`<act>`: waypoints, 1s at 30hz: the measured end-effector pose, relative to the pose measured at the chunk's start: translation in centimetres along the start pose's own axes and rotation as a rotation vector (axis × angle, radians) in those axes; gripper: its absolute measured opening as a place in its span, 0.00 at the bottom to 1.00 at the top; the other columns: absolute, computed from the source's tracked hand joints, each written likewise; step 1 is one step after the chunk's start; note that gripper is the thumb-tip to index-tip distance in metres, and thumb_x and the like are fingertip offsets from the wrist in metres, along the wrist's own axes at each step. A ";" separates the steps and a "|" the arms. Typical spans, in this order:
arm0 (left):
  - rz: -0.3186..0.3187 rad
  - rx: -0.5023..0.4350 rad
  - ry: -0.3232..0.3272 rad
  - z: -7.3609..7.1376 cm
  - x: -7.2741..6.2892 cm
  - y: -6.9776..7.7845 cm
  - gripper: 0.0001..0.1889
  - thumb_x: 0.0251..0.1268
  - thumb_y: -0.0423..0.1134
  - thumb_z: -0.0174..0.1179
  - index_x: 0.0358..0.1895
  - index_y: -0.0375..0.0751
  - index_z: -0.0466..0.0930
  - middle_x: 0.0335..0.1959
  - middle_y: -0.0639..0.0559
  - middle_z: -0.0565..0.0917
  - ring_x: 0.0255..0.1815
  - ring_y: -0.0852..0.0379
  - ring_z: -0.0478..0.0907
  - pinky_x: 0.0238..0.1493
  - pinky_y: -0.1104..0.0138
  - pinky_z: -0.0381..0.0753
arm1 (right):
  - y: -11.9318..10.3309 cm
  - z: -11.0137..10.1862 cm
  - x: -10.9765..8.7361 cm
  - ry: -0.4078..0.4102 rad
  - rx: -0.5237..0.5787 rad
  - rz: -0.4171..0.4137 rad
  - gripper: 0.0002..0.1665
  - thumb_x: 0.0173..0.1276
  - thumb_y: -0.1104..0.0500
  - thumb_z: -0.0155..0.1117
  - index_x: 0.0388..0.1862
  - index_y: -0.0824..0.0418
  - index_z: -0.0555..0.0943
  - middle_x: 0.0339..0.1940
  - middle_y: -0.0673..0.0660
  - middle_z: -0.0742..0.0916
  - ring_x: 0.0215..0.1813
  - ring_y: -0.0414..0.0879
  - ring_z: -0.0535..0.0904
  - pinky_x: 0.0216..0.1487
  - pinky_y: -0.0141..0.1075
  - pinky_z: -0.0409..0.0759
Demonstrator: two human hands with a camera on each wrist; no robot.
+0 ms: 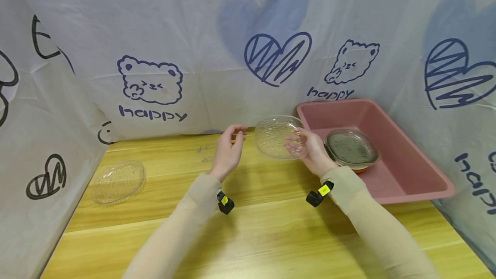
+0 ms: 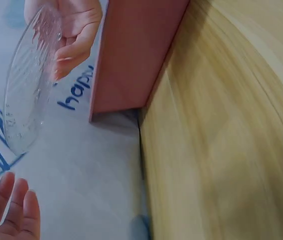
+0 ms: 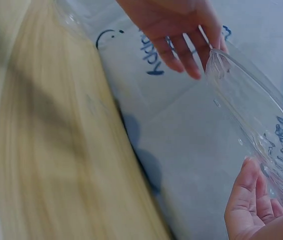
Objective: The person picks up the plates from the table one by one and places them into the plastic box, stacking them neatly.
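My right hand [image 1: 315,152] grips the right edge of a clear plate [image 1: 271,139] with a rippled surface, raised above the table. The plate tilts, and some fingers show through it. Left of it, my left hand [image 1: 227,152] is held up with loosely bent fingers and holds nothing. The left wrist view shows its fingertips [image 2: 6,185] apart from the plate's lower end. Another clear plate [image 1: 120,182] lies on the table at the left. A stack of glass dishes [image 1: 351,147] sits in the pink tub [image 1: 407,199], with something orange at its base.
The tub stands at the right of the wooden table [image 1: 248,236], close to my right forearm. A white cloth [image 1: 209,33] printed with bears and hearts hangs behind the table and along both sides.
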State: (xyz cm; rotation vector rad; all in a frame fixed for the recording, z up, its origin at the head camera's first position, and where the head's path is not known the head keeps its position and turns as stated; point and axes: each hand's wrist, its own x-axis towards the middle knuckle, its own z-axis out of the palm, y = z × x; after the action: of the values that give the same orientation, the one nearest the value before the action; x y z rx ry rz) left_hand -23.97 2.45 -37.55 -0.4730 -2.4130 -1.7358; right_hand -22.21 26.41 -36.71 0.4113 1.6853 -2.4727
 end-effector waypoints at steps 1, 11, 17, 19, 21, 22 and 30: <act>0.020 0.008 0.000 0.3 0.0 0.2 0.17 0.81 0.39 0.43 0.60 0.38 0.78 0.55 0.42 0.83 0.56 0.46 0.81 0.58 0.53 0.83 | -0.4 -0.3 -0.1 0.002 0.006 -0.006 0.11 0.83 0.56 0.38 0.54 0.52 0.69 0.35 0.52 0.86 0.36 0.45 0.87 0.44 0.30 0.87; 0.286 0.105 -0.001 3.9 0.2 2.5 0.15 0.77 0.32 0.45 0.57 0.35 0.80 0.53 0.41 0.84 0.55 0.47 0.80 0.59 0.54 0.83 | -3.5 -3.9 -0.8 0.026 0.140 -0.010 0.11 0.83 0.58 0.35 0.55 0.53 0.66 0.31 0.53 0.90 0.34 0.45 0.87 0.41 0.33 0.88; 0.455 0.185 -0.024 6.5 -0.4 3.4 0.14 0.73 0.30 0.49 0.55 0.35 0.80 0.52 0.44 0.85 0.55 0.49 0.81 0.61 0.59 0.82 | -5.1 -6.7 -1.1 0.038 0.144 -0.045 0.12 0.84 0.57 0.33 0.56 0.53 0.66 0.31 0.53 0.90 0.34 0.44 0.89 0.41 0.34 0.89; 0.481 0.204 -0.047 7.3 -0.7 3.7 0.15 0.72 0.30 0.49 0.55 0.37 0.80 0.53 0.45 0.84 0.56 0.50 0.81 0.63 0.61 0.81 | -5.5 -7.6 -1.1 0.051 0.147 -0.058 0.12 0.84 0.57 0.34 0.56 0.53 0.66 0.31 0.52 0.91 0.35 0.44 0.88 0.41 0.33 0.88; 0.497 0.223 -0.077 8.1 -1.0 4.0 0.15 0.72 0.31 0.49 0.56 0.37 0.80 0.54 0.46 0.84 0.58 0.51 0.80 0.65 0.62 0.80 | -5.8 -8.4 -1.0 0.063 0.157 -0.067 0.12 0.84 0.56 0.34 0.56 0.53 0.66 0.31 0.53 0.91 0.36 0.45 0.88 0.41 0.34 0.88; 0.501 0.233 -0.094 8.5 -1.1 4.1 0.15 0.72 0.31 0.49 0.56 0.38 0.80 0.54 0.47 0.84 0.59 0.51 0.80 0.66 0.62 0.80 | -5.9 -8.8 -0.9 0.067 0.158 -0.069 0.13 0.84 0.56 0.34 0.57 0.54 0.67 0.31 0.53 0.91 0.36 0.45 0.89 0.41 0.34 0.88; 0.594 0.385 -0.189 11.2 -2.4 4.5 0.16 0.73 0.32 0.50 0.58 0.42 0.79 0.56 0.51 0.82 0.60 0.55 0.79 0.68 0.70 0.76 | -6.3 -12.1 -0.2 0.082 0.177 -0.074 0.15 0.85 0.55 0.34 0.62 0.53 0.66 0.31 0.53 0.91 0.36 0.47 0.90 0.41 0.34 0.89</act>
State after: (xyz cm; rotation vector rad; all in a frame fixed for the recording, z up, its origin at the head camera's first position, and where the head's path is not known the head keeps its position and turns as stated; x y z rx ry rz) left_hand -19.40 13.82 -37.90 -1.1835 -2.2998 -0.9952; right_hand -21.74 39.93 -35.13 0.4835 1.5414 -2.7058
